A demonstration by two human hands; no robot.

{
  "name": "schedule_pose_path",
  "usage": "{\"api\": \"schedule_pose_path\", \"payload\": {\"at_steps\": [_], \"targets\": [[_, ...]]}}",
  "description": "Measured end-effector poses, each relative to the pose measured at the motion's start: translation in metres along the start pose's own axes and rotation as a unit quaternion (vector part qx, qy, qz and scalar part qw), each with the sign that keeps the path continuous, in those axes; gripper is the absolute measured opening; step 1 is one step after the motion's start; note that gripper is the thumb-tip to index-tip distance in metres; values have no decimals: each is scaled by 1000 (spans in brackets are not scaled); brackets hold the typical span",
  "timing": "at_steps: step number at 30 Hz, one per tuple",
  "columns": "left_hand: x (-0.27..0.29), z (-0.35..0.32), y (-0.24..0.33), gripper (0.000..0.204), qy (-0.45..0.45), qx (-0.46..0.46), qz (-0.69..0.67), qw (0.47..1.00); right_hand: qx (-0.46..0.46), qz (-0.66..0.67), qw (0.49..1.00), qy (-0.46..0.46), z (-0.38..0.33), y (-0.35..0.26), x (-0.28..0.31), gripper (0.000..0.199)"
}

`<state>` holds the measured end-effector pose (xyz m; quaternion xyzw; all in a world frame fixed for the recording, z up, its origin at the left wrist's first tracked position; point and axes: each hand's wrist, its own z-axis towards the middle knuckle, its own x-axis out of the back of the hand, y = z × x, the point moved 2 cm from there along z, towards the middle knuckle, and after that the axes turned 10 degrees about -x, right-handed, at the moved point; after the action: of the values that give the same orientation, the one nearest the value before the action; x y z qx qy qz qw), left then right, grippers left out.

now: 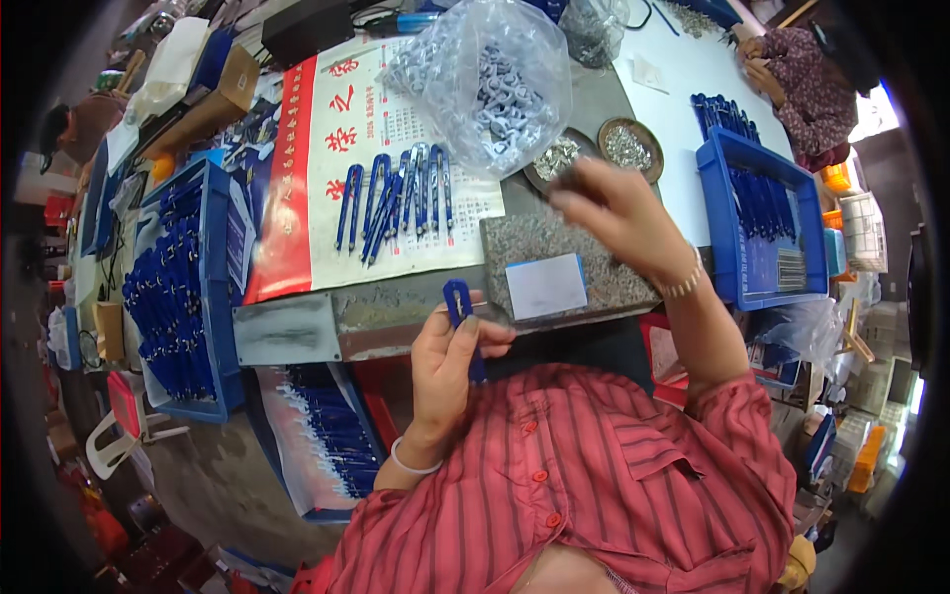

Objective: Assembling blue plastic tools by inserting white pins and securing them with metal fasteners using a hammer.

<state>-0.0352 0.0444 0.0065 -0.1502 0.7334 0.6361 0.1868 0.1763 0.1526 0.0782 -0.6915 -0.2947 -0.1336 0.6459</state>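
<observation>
Currently, left hand (443, 361) at frame center, forearm rising from below, wrist upright, white bangle (416, 467) around it. Thumb and fingers clamped on 1 blue slotted handle (457, 300), which stands nearly upright, rounded end up, just in front of the table's near edge.

Right arm comes up from the right of the torso, elbow bent, forearm slanting up and left; beaded bracelet (683, 287) at the wrist. Right hand (621, 206) right of upper center, motion-blurred, fingers directed left at the near edge of a round dish (528, 170) of small silvery metal parts. Cannot tell if its fingertips are together or holding anything.

Below that hand: speckled stone slab (625, 285) bearing a white card (544, 287). Upper left of center: more blue handles (406, 198) side by side on a red-and-white calendar sheet (287, 218).
</observation>
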Motion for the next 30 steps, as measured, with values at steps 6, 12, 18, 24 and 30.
{"api": "schedule_pose_path", "payload": {"at_steps": [6,12,18,24,30], "targets": [[15,-11,2,31,23,47,-7,999,112,-179,973,92,122,30,-11,16],[23,-22,0,31,23,51,-2,998,21,-381,919,99,165,47,-49,14],[25,-21,-1,34,-3,42,0,999,58,-316,932,167,156,43,-33,21],[12,-23,-4,37,-53,59,-38,996,-32,175,984,5,28,-7,-5,30],[-23,-20,-6,30,-144,114,-37,982,-150,381,901,-139,-63,17,-51,24]]}}
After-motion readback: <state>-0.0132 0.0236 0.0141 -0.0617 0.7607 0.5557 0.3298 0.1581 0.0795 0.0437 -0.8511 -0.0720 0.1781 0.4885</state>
